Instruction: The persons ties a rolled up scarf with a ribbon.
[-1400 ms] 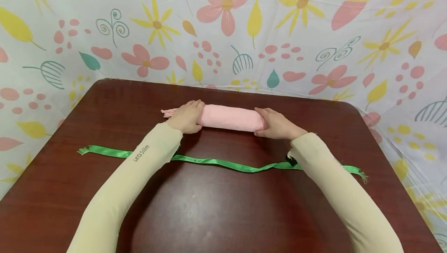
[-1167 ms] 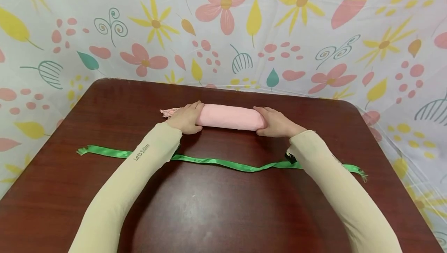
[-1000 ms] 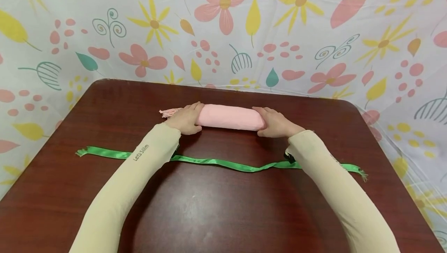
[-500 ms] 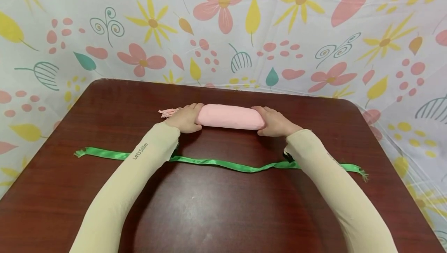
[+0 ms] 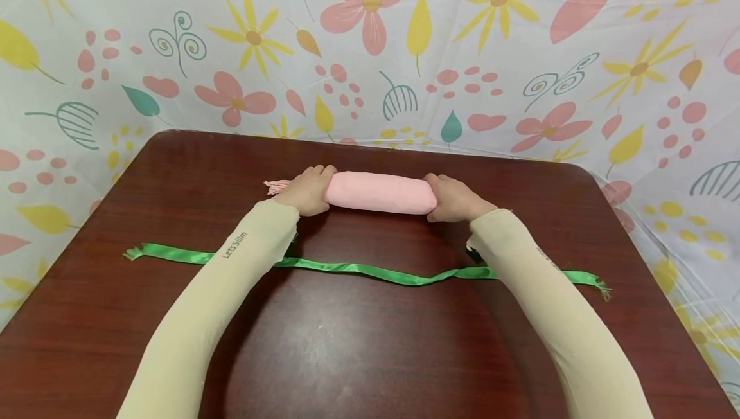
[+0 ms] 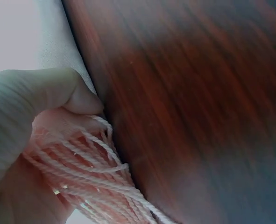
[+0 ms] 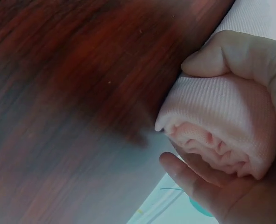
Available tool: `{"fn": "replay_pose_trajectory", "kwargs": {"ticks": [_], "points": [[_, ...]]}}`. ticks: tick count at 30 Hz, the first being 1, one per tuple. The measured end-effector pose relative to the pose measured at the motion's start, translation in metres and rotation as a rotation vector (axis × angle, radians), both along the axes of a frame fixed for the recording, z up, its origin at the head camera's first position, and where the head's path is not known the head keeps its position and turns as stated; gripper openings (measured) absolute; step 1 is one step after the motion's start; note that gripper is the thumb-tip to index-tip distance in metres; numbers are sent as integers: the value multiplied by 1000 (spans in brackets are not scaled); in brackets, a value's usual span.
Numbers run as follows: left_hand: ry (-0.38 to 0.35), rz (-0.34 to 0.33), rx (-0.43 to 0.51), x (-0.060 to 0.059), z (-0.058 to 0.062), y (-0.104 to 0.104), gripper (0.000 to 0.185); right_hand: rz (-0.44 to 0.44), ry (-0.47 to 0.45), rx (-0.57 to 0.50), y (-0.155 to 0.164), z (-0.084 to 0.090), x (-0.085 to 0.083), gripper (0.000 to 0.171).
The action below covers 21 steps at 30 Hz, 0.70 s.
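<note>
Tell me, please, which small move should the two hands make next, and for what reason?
Probably they should draw the pink roll closer, onto the green ribbon. The left hand and right hand grip its two ends, while the ribbon lies stretched out on the table, on the roll's near side, not wrapped around it.

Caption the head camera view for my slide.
Left hand and right hand grip a rolled pink cloth near its ends, beyond a green ribbon on a brown table.
</note>
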<state>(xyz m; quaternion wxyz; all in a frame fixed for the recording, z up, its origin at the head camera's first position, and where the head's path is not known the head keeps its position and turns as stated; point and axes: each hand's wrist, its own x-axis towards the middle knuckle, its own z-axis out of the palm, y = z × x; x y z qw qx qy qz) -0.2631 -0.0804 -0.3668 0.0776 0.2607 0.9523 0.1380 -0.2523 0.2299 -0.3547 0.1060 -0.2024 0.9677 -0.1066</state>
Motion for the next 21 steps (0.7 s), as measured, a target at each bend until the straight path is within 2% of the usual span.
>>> {"fn": "replay_pose_trajectory", "kwargs": {"ticks": [8, 21], "points": [[11, 19, 12, -1, 0, 3, 48, 7, 18, 33, -3, 2, 1, 55], [67, 20, 19, 2, -2, 4, 40, 11, -11, 9, -2, 3, -3, 48]]}}
